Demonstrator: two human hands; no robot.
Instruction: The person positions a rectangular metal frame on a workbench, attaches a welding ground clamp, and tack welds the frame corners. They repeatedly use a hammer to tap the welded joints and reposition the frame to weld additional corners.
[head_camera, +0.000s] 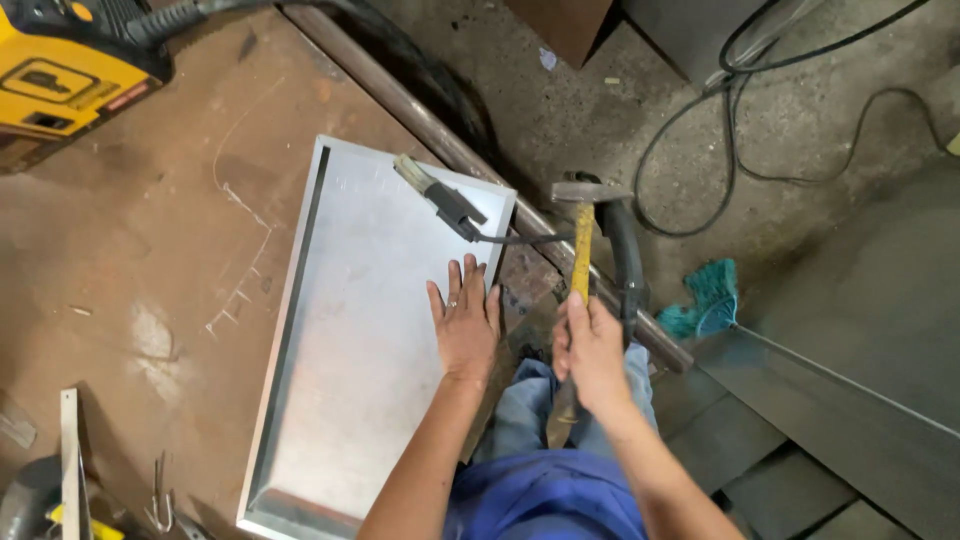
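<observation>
A shallow grey sheet-metal tray (340, 330) with folded rims lies on the rusty brown workbench (150, 250). My left hand (464, 318) rests flat, fingers spread, on the tray's right edge. My right hand (592, 350) grips the yellow wooden handle of a hammer (583, 235), whose steel head is raised just past the tray's right corner. A dark clamp with a cable (445, 200) bites the tray's top right edge.
A yellow machine (60, 70) stands at the bench's top left. A steel pipe (440, 140) runs along the bench edge. Black cables (740, 120) loop on the concrete floor, and a teal broom head (708, 298) lies by dark metal sheets at right.
</observation>
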